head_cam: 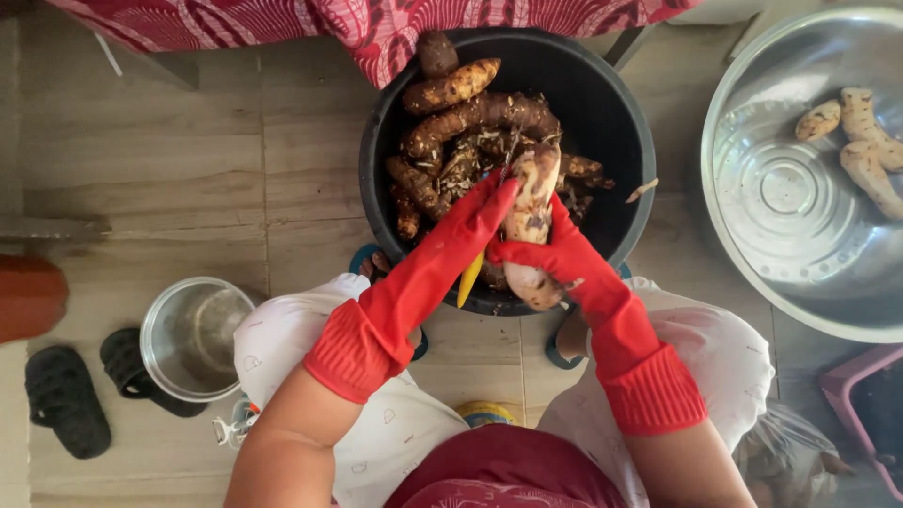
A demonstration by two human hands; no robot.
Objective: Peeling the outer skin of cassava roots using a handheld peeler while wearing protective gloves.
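Both my hands wear red rubber gloves. My right hand (550,249) grips a partly peeled, pale root tuber (531,202) over a black bucket (611,122). My left hand (475,221) holds a peeler with a yellow handle (468,275) against the tuber's upper part. The bucket holds several unpeeled brown tubers (470,118) and dark peel scraps.
A large steel basin (781,202) at right holds three peeled tubers (861,136). A small steel pot (193,334) stands on the wooden floor at left, beside black sandals (66,400). Red patterned cloth (376,28) hangs at the top. A pink stool edge (861,414) sits at lower right.
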